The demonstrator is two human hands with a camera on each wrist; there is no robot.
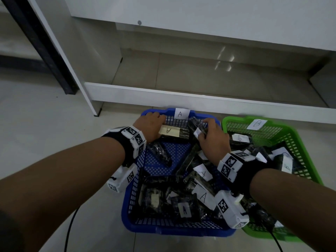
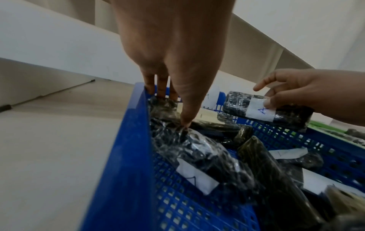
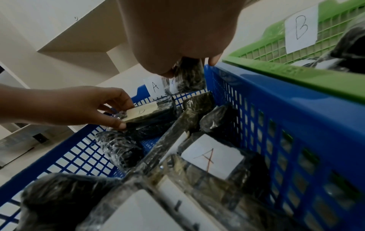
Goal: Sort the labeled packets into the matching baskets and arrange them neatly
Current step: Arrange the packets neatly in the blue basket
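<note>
Both hands (image 1: pixel 183 131) grip packets (image 1: pixel 174 133) in blue basket (image 1: pixel 133 188).

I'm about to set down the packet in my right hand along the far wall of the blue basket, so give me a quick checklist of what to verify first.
1. Right hand grips the held packet: ok.
2. Its label reads A, seen in the left wrist view: ok.
3. Blue basket carries an A tag on its far wall: ok, matching.
4. Left hand holds the tan-labelled packet at the far wall: ok, probably leaving room beside it.
5. Remaining packets in the blue basket lie neatly: not ok, they cross at angles.
6. Every packet in the green basket is marked B: cannot tell; several labels are hidden.
</note>
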